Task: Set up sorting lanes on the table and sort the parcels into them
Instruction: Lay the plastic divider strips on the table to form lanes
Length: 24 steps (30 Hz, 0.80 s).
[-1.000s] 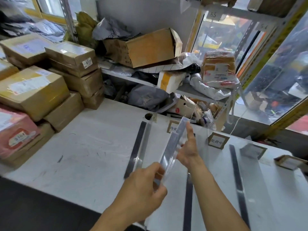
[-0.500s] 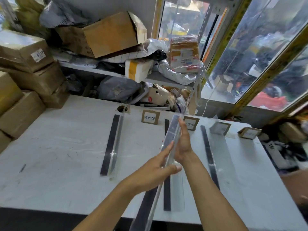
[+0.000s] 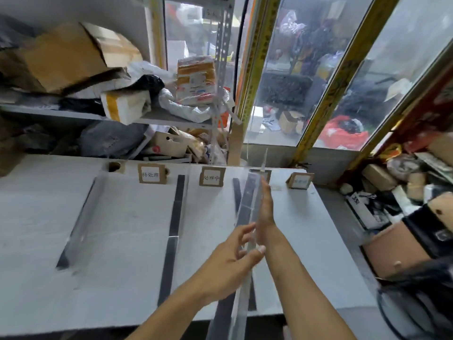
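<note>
Divider strip held over grey bench

Clear lane divider [image 3: 247, 212]: long transparent strip with a dark base, tilted, running from beyond the bench's near edge up toward the far edge. Left hand [image 3: 232, 263]: thumb and curled fingers pinch its near part. Right hand [image 3: 264, 209]: fingers straight, flat along its right side. Bench [image 3: 122, 229]: three dividers already laid, left [image 3: 78, 222], middle [image 3: 172, 236], and one [image 3: 236, 195] just left of the held strip. Card labels [image 3: 152, 173] stand along the far edge. Open surface lies right of the hands, up to the right edge, beside piled cartons [image 3: 397, 244].
</note>
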{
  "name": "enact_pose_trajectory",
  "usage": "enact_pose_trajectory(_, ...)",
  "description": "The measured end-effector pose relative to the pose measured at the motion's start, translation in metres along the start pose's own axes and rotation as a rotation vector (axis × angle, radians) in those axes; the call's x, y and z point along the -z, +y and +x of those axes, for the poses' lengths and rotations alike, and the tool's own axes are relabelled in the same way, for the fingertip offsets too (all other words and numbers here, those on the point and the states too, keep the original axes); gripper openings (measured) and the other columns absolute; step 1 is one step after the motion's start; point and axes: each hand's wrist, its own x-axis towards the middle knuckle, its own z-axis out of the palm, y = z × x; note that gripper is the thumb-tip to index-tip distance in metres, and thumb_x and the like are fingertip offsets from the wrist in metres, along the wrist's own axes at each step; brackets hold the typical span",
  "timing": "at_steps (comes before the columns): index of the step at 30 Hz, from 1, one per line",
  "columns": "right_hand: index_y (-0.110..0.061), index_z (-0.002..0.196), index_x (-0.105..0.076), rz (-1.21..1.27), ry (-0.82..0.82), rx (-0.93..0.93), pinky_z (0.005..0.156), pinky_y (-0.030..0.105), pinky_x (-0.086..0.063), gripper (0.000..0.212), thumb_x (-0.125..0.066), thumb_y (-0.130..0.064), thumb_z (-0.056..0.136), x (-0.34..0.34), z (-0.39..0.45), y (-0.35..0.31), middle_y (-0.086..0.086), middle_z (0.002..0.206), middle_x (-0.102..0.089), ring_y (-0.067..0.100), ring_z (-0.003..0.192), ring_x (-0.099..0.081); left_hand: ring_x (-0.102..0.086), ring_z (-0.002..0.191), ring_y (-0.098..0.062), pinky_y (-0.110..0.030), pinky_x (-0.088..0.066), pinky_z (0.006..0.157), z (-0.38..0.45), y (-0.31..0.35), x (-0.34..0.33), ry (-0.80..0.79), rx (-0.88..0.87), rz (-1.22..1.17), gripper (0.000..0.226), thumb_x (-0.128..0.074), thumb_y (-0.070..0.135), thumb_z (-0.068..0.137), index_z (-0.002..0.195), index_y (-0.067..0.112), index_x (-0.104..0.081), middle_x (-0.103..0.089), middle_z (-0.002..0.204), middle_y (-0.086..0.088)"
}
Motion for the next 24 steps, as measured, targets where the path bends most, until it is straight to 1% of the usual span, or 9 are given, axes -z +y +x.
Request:
enact_pose_trajectory(2, -0.035, 0.153, -0.044, -0.065, 0.013, 0.031, 0.116, 0.059, -0.036, 0.128, -0.054, -0.103, 0.045, 0.046, -0.002, -0.013, 0.011, 0.157, -0.044, 0.036, 0.143, -0.043, -0.052, 0.129, -0.008, -0.032, -0.046, 0.106, 0.018, 0.009, -0.043, 0.041, 0.014, 0.029, 0.047, -0.053, 0.059, 0.094, 0.137, 0.053, -0.035, -0.047, 0.150, 0.012)
enact_pose_trajectory(4, -0.039, 0.153, -0.041, -0.090, 0.007, 0.071, 0.119, 0.062, -0.030, 0.118, -0.051, -0.101, 0.053, 0.086, -0.002, -0.024, 0.008, 0.162, -0.038, 0.033, 0.147, -0.036, -0.054, 0.130, -0.012, -0.040, -0.048, 0.108, 0.033, 0.018, -0.080, 0.060, 0.025, 0.057, 0.051, -0.054, 0.056, 0.096, 0.141, 0.053, -0.031, -0.050, 0.148, 0.009)
enact_pose_trajectory(9, -0.043, 0.141, -0.050, -0.108, -0.006, 0.086, 0.112, 0.051, -0.039, 0.060, -0.038, -0.075, 0.091, 0.149, 0.001, -0.056, -0.005, 0.146, -0.052, 0.022, 0.135, -0.047, -0.049, 0.137, -0.020, -0.040, -0.043, 0.111, 0.063, 0.047, -0.147, 0.047, 0.049, 0.118, 0.065, -0.049, 0.039, 0.103, 0.156, 0.047, -0.011, -0.043, 0.155, 0.002)
enact_pose_trajectory(12, -0.045, 0.148, -0.045, -0.122, -0.018, 0.061, 0.118, 0.059, -0.030, 0.077, -0.047, -0.083, 0.081, 0.175, 0.021, -0.054, -0.005, 0.155, -0.044, 0.025, 0.143, -0.040, -0.054, 0.132, -0.020, -0.038, -0.045, 0.109, 0.088, 0.054, -0.165, 0.058, 0.061, 0.158, 0.064, -0.048, 0.032, 0.104, 0.156, 0.043, -0.013, -0.047, 0.152, -0.001)
enact_pose_trajectory(14, -0.044, 0.145, -0.051, -0.121, -0.059, 0.022, 0.116, 0.063, -0.034, 0.085, -0.055, -0.090, 0.073, 0.190, 0.045, -0.045, 0.002, 0.152, -0.052, 0.031, 0.141, -0.046, -0.054, 0.132, -0.020, -0.036, -0.044, 0.108, 0.104, 0.054, -0.171, 0.064, 0.079, 0.183, 0.061, -0.048, 0.031, 0.104, 0.156, 0.039, -0.016, -0.048, 0.151, -0.002)
enact_pose_trajectory(18, -0.035, 0.130, -0.060, -0.170, -0.089, 0.004, 0.091, 0.040, -0.055, 0.046, -0.037, -0.062, 0.101, 0.201, 0.066, -0.059, 0.000, 0.121, -0.072, 0.020, 0.110, -0.068, -0.054, 0.130, -0.023, -0.036, -0.044, 0.109, 0.143, 0.044, -0.180, 0.102, 0.099, 0.206, 0.055, -0.045, 0.029, 0.105, 0.154, 0.031, -0.020, -0.049, 0.148, -0.004)
enact_pose_trajectory(21, -0.030, 0.120, -0.063, -0.156, -0.172, -0.020, 0.074, 0.031, -0.058, 0.041, -0.031, -0.052, 0.106, 0.213, 0.091, -0.061, -0.004, 0.098, -0.078, 0.013, 0.088, -0.076, -0.058, 0.124, -0.026, -0.040, -0.048, 0.109, 0.176, 0.031, -0.187, 0.147, 0.133, 0.227, 0.051, -0.042, 0.025, 0.106, 0.153, 0.030, -0.021, -0.052, 0.146, -0.006)
enact_pose_trajectory(22, -0.032, 0.119, -0.062, -0.156, -0.170, -0.030, 0.074, 0.032, -0.058, 0.039, -0.030, -0.051, 0.107, 0.216, 0.100, -0.060, -0.005, 0.098, -0.079, 0.012, 0.089, -0.075, -0.058, 0.125, -0.025, -0.040, -0.048, 0.109, 0.186, 0.026, -0.188, 0.158, 0.150, 0.228, 0.051, -0.041, 0.023, 0.106, 0.153, 0.030, -0.021, -0.050, 0.148, -0.005)
enact_pose_trajectory(24, -0.036, 0.120, -0.060, -0.152, -0.185, -0.069, 0.089, 0.041, -0.057, 0.038, -0.030, -0.054, 0.106, 0.218, 0.118, -0.059, -0.002, 0.114, -0.075, 0.017, 0.106, -0.071, -0.055, 0.129, -0.023, -0.040, -0.046, 0.110, 0.206, 0.018, -0.189, 0.182, 0.175, 0.227, 0.051, -0.040, 0.021, 0.107, 0.153, 0.030, -0.020, -0.046, 0.153, -0.003)
